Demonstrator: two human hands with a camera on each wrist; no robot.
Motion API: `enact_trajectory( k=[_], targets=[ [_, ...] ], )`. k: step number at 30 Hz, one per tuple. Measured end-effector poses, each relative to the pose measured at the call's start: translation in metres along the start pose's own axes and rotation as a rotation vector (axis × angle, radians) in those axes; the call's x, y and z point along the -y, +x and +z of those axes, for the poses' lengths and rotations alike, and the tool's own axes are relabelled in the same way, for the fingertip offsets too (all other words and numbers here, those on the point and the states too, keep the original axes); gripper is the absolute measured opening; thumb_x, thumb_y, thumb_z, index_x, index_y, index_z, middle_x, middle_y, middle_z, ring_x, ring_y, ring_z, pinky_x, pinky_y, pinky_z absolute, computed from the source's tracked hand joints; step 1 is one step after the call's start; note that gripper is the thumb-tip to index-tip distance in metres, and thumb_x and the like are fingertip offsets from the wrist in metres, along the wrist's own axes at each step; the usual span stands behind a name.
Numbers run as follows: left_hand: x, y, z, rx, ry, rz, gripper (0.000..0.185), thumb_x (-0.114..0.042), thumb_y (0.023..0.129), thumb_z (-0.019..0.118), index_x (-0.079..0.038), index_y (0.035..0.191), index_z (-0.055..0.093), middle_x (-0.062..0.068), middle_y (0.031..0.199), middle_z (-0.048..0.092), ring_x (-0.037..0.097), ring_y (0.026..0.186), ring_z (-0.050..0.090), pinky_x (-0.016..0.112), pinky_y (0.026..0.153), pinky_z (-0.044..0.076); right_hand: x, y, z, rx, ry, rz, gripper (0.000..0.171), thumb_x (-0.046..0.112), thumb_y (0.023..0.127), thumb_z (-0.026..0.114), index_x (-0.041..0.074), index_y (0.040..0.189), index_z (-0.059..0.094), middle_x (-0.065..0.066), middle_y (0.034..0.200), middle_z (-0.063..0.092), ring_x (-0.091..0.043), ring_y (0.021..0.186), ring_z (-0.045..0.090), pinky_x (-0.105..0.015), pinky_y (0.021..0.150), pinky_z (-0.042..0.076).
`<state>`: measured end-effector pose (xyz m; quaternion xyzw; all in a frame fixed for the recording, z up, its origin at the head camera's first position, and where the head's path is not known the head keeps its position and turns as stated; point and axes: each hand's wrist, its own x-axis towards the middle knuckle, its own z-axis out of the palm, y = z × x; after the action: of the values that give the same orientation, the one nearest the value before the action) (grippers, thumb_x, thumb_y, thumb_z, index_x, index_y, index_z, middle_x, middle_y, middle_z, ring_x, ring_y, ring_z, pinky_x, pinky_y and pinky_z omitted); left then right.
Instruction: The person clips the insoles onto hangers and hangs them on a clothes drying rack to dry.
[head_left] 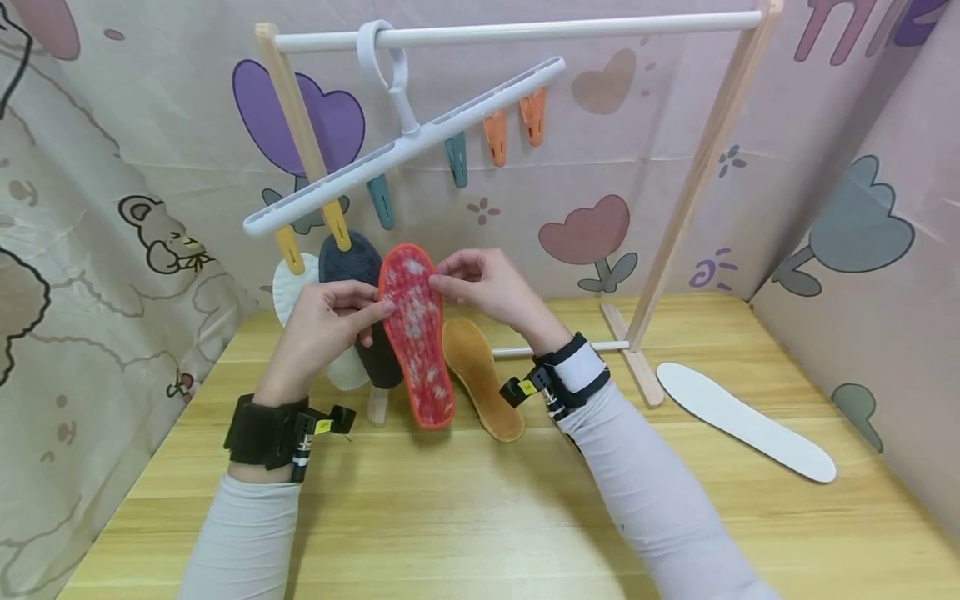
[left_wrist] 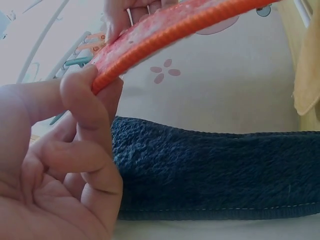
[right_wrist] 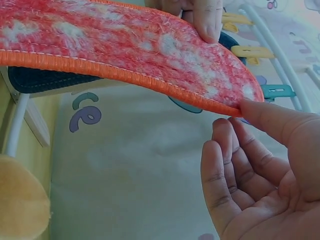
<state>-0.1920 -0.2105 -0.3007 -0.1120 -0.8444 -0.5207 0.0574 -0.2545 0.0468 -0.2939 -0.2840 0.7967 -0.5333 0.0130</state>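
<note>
Both hands, left hand (head_left: pixel 322 321) and right hand (head_left: pixel 487 287), pinch the red insole (head_left: pixel 417 333); dark insole (head_left: pixel 360 283) hangs behind, tan insole (head_left: pixel 480 375) beside.

Both forearms, in pale sleeves with dark bands strapped at the wrists, reach forward and angle inward so the hands meet near the middle. The left hand (head_left: pixel 326 321) is raised with its back to the head camera, thumb and curled fingers pinching something between them. The right hand (head_left: pixel 491 287) sits slightly higher; its thumb presses against an edge while its other fingers curl loosely underneath.
</note>
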Motion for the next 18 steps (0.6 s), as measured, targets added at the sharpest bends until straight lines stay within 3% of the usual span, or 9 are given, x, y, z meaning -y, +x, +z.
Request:
enact_trajectory(
  k=[5,12,18],
  targets=[
    [0.000,0.000,0.000,-0.030,-0.013,0.010,0.028,-0.026,0.100,0.079,-0.002,0.115,0.077,-0.009,0.085,0.077,0.011,0.062,0.065,0.028,0.063,0.056,0.009,0.010,-0.003,-0.013,-0.045,-0.004,0.028,0.024,0.105,0.072,0.003,0.122,0.074,-0.012,0.109,0.077,-0.026,0.093,0.071,-0.042,0.085,0.061],
    [0.001,0.001,0.000,-0.057,-0.024,0.026,0.026,-0.024,0.100,0.079,-0.002,0.114,0.077,-0.010,0.085,0.077,0.010,0.060,0.064,0.029,0.063,0.057,0.025,0.024,-0.005,-0.028,-0.091,-0.045,0.030,0.027,0.107,0.069,0.004,0.126,0.074,-0.011,0.113,0.077,-0.024,0.099,0.072,-0.031,0.084,0.057],
    [0.001,0.002,-0.001,-0.071,0.003,0.037,0.026,-0.026,0.100,0.079,-0.003,0.113,0.078,-0.010,0.082,0.076,0.010,0.060,0.064,0.027,0.061,0.054,0.035,0.032,-0.003,-0.032,-0.101,-0.051,0.035,0.030,0.108,0.067,0.005,0.131,0.072,-0.010,0.119,0.078,-0.021,0.108,0.073,-0.034,0.096,0.058]
  ],
)
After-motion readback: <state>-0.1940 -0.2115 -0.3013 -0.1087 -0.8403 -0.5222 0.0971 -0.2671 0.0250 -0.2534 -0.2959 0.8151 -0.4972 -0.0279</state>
